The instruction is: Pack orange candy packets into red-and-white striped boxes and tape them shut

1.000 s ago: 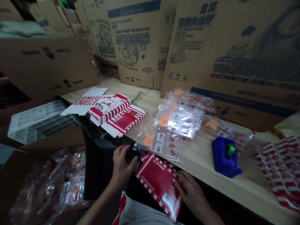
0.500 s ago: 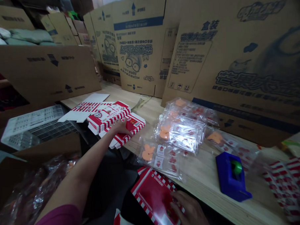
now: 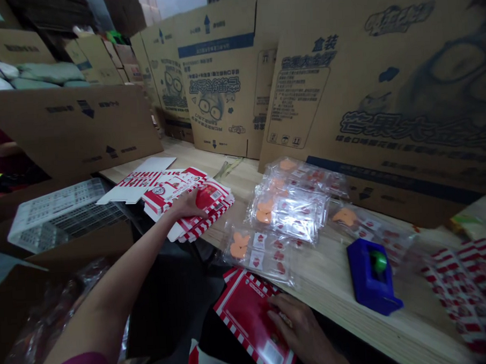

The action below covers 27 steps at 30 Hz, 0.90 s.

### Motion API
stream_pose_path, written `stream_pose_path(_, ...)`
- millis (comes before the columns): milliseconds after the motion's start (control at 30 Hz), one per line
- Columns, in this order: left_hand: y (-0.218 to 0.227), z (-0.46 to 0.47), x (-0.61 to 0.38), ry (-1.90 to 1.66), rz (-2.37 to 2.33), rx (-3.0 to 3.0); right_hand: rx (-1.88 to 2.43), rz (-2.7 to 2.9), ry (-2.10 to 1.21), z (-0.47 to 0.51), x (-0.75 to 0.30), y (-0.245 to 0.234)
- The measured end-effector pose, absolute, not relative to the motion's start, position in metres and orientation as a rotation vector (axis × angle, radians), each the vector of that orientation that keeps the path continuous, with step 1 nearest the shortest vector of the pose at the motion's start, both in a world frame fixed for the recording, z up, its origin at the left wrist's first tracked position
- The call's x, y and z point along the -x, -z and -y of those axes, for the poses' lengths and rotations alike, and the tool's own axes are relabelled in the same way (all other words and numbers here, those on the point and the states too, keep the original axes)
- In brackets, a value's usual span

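Left hand: reaches out from a magenta sleeve to the left end of the worktop; rests palm down on the stack of flat striped cartons, with fingers curled over the top one; cannot tell whether pinching it or only touching.
Right hand: lies flat, fingers spread, pressing down on the red carton; grips nothing.
Red carton: lies flat and unfolded at the near edge of the worktop, partly overhanging it, just in front of the clear bags; shows a red face with a red-and-white striped border.
Stack of flat striped cartons: sits at the left end of the worktop, fanned unevenly, jutting past the near edge; has one white blank beside it, farther left.
Clear bags: lie heaped in the middle of the worktop, overlapping, each holding orange pieces and small red-and-white labels.
Tape dispenser: blue with a green roll; stands right of the bags, near the near edge, well apart from both hands.
More striped cartons: piled at the right end, blurred.
Cardboard boxes: stand upright along the far edge, printed in blue and black.
White crate: sits beyond the left end, lower than the worktop.
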<state>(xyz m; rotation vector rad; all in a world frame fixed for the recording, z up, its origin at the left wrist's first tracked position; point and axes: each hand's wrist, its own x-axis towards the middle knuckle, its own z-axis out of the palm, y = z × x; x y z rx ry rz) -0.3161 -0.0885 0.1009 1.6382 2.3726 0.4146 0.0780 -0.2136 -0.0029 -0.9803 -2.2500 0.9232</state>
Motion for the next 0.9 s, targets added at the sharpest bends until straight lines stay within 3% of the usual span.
stream_pose_path(100, -0.128, 0.116, 0.293, -0.453, -2.368, -1.712, 1.036, 1.994, -1.183, 0.205, -0.066, -0.007)
stream_pose_path(200, -0.143, 0.161, 0.251, -0.775, -2.122, -1.834, 0.977, 1.563, -1.511, 0.193, -0.047, -0.023)
stream_pose_path(333, -0.126, 0.217, 0.185, -1.208, -1.688, -1.658, 0.696, 1.269, -1.751, 0.186, -0.026, -0.045)
stream_pose_path(533, -0.084, 0.242, 0.135, -1.334, -1.649, -1.371, 0.759, 1.185, -1.747, 0.197, -0.042, -0.050)
stream_pose_path(900, -0.064, 0.235, 0.121, -1.249, -1.177, -0.797, 0.968, 1.144, -1.625, 0.189, -0.093, -0.034)
